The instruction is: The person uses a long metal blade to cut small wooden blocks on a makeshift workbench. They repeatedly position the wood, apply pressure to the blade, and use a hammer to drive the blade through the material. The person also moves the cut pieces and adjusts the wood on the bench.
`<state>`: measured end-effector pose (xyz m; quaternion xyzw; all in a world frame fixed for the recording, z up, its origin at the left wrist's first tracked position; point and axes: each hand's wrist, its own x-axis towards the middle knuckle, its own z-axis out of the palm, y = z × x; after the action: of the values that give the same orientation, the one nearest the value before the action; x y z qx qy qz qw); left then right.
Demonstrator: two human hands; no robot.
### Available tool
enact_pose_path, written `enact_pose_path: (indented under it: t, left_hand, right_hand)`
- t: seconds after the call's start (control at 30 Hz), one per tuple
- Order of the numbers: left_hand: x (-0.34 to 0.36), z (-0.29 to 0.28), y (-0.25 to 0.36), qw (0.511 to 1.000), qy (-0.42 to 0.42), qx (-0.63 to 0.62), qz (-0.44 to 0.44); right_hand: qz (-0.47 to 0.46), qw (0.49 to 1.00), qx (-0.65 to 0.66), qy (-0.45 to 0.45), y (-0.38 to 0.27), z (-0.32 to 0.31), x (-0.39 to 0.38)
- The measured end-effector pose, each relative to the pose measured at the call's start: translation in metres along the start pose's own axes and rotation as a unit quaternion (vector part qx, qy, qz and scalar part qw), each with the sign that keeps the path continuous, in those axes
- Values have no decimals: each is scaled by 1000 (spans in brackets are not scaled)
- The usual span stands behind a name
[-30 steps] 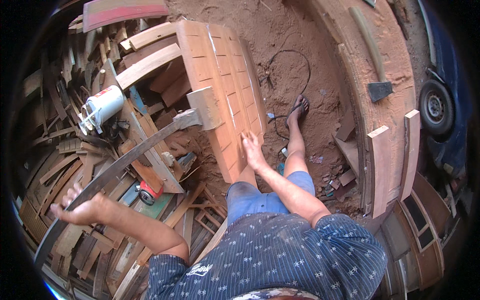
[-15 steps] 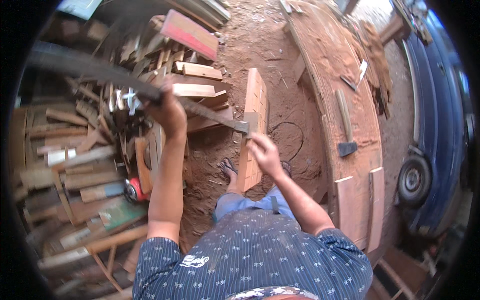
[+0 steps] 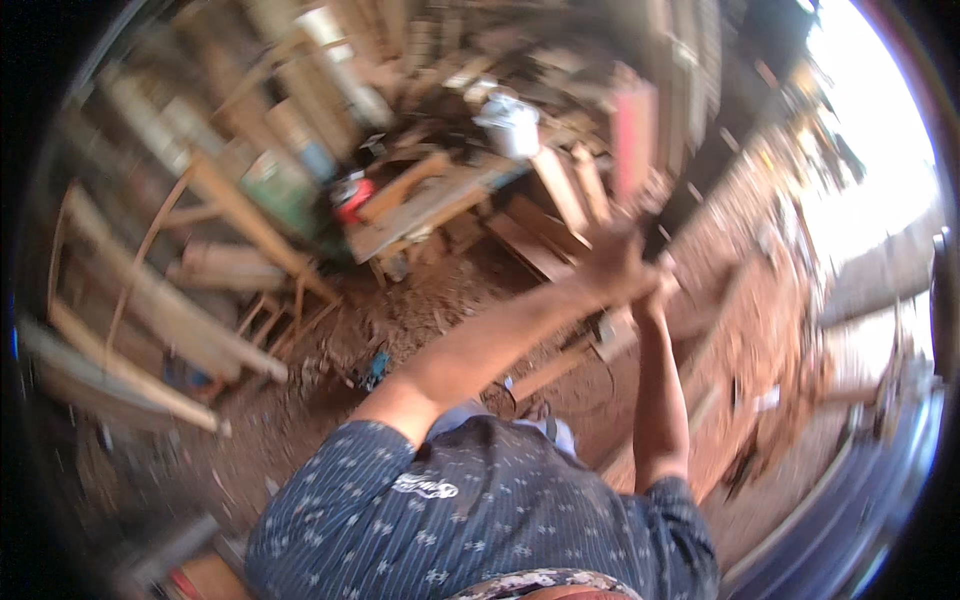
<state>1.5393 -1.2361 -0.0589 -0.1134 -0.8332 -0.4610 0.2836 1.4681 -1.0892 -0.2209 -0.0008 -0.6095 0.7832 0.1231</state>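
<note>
Blurred yard of stacked timber on red dirt. Both arms raised ahead, left hand and right hand touching, likely at the top of a swing; grip too smeared to tell. Red plank just above. Calling next for firm, aimed control.
</note>
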Motion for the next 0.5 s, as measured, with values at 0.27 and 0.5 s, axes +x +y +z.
enact_pose_path:
  t: [0.27,0.5]
  left_hand:
    - [-51,-115,22,987,139,-77,4]
    - [-81,-122,43,977,162,-123,-66]
  right_hand:
    - [73,996,-13,-59,15,61,-82]
    - [164,972,20,-164,62,51,-115]
